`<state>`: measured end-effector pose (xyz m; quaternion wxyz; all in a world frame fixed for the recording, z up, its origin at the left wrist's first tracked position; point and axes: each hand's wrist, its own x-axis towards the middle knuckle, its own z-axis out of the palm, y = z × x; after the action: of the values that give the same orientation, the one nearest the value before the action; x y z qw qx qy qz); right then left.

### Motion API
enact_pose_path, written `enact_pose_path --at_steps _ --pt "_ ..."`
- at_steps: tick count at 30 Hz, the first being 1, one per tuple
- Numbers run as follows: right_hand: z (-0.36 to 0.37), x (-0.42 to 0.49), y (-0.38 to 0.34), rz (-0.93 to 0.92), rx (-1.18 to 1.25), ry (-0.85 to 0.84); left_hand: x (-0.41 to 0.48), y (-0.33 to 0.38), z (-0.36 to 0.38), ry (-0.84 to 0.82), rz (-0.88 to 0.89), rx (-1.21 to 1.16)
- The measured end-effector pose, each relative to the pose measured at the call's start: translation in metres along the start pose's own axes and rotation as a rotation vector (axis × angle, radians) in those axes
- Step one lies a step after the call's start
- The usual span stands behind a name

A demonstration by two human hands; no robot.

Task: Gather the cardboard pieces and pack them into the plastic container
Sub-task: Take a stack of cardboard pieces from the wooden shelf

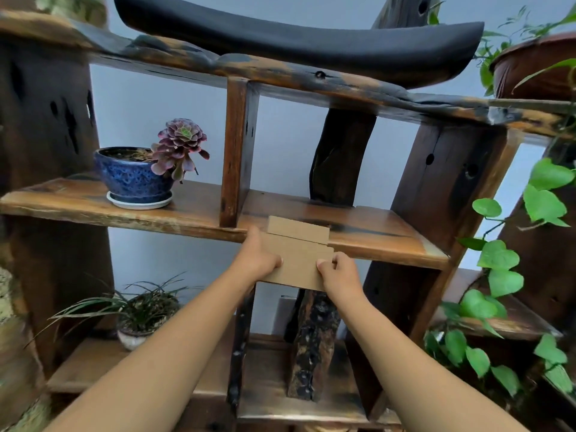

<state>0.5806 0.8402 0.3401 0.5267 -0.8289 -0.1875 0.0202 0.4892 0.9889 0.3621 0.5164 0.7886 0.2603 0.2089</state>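
Observation:
A flat brown cardboard piece sticks out past the front edge of the wooden shelf, held level. My left hand grips its left edge and my right hand pinches its right edge. A second, smaller cardboard piece lies on the shelf just behind the first, touching or overlapping it. No plastic container is in view.
A blue glazed pot with a purple succulent stands on the same shelf to the left of a wooden divider. A grassy potted plant sits on the lower shelf. Green vine leaves hang at the right.

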Motion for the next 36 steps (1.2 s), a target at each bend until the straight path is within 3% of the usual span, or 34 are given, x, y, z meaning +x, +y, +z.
enact_pose_path --at_steps 6,18,29,36 --pt "-0.033 -0.067 0.045 0.049 -0.079 0.019 -0.068 -0.02 0.036 -0.09 -0.043 -0.065" --pt "-0.123 -0.21 0.123 0.248 0.269 0.107 -0.21 -0.023 0.109 -0.269 -0.043 -0.117" --pt "-0.257 -0.386 0.213 0.412 0.244 0.533 -0.379 0.001 0.248 -0.587 0.029 -0.084" --pt "-0.335 -0.505 0.241 0.48 0.154 0.792 -0.473 0.025 0.321 -0.893 0.114 0.007"
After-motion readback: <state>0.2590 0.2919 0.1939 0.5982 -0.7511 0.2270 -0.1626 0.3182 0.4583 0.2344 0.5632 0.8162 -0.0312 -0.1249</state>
